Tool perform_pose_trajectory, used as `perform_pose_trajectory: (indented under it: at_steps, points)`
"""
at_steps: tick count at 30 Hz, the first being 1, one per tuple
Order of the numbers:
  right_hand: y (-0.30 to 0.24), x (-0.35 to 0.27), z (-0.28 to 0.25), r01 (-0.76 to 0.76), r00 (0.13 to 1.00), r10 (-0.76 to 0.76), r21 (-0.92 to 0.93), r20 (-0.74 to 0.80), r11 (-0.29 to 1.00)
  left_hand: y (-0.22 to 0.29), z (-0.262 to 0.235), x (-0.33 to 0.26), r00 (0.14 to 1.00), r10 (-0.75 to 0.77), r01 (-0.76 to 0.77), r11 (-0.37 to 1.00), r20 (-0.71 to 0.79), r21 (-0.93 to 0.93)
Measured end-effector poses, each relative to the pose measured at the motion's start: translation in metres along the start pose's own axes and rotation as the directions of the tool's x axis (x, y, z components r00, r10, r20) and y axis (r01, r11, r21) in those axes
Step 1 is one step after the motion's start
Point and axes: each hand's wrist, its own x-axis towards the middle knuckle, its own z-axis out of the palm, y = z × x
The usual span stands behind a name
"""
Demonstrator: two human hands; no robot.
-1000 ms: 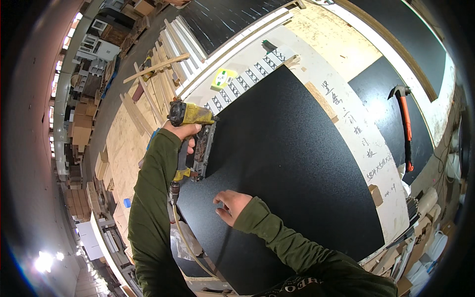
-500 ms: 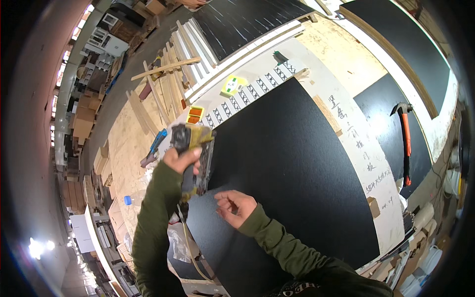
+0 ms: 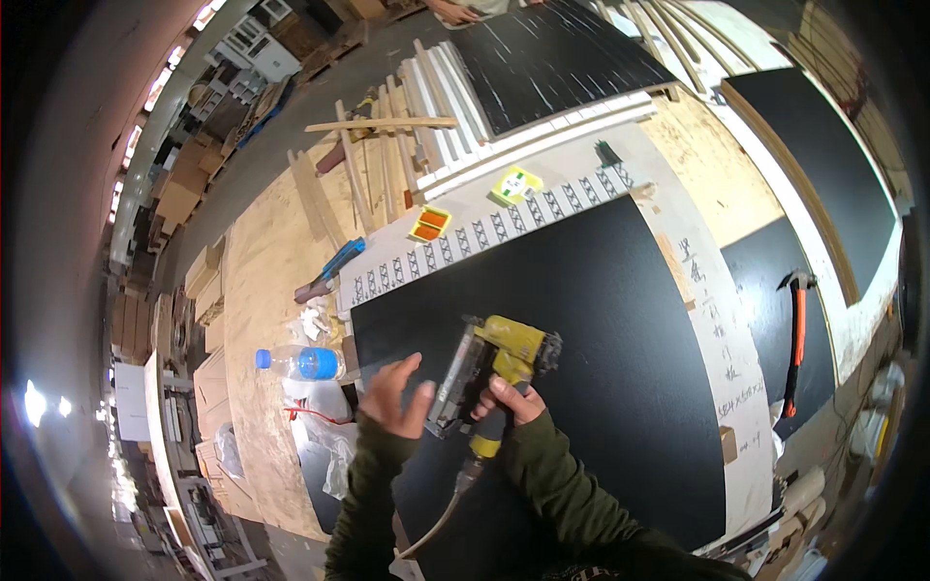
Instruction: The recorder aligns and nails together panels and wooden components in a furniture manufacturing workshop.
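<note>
My right hand [image 3: 513, 402] grips the handle of a yellow pneumatic nail gun [image 3: 499, 356] that rests on a large black panel [image 3: 601, 320]. Beside the gun's grey magazine, my left hand [image 3: 392, 395] has its fingers spread; the fingertips are close to or touching the magazine. An air hose [image 3: 441, 523] runs from the bottom of the handle toward the lower edge, between my two forearms.
A hammer with an orange handle [image 3: 796, 339] lies at the right. A water bottle with a blue cap [image 3: 295, 363] and a blue hand tool [image 3: 334, 269] lie left of the panel. Two small coloured boxes [image 3: 429, 225] and wooden slats [image 3: 387, 145] lie behind it.
The nail gun has passed from my left hand to my right and moved right, over the panel. My left hand has let go and spread its fingers.
</note>
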Motion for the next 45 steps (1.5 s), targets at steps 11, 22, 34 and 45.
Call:
perform_pose_trajectory:
  at_steps: [11,22,34,45]
  points:
    - [-0.010,-0.002,-0.003,-0.134,0.991,0.134,0.081,0.008,0.988,0.002,0.064,-0.031,0.978,-0.173,0.154,0.975,-0.113,-0.159]
    - [-0.012,-0.005,-0.007,-0.187,0.982,0.186,0.098,0.021,0.977,0.009,0.060,-0.054,0.950,-0.239,0.202,0.961,-0.201,-0.191]
    - [-0.047,-0.010,-0.010,-0.046,0.990,0.010,0.258,0.138,0.965,-0.060,-0.014,0.026,0.961,0.269,-0.275,0.956,-0.071,-0.105]
    - [-0.037,-0.012,-0.011,-0.080,0.980,0.018,0.308,0.197,0.948,-0.201,0.096,0.273,0.947,-0.316,0.266,0.878,0.065,0.397]
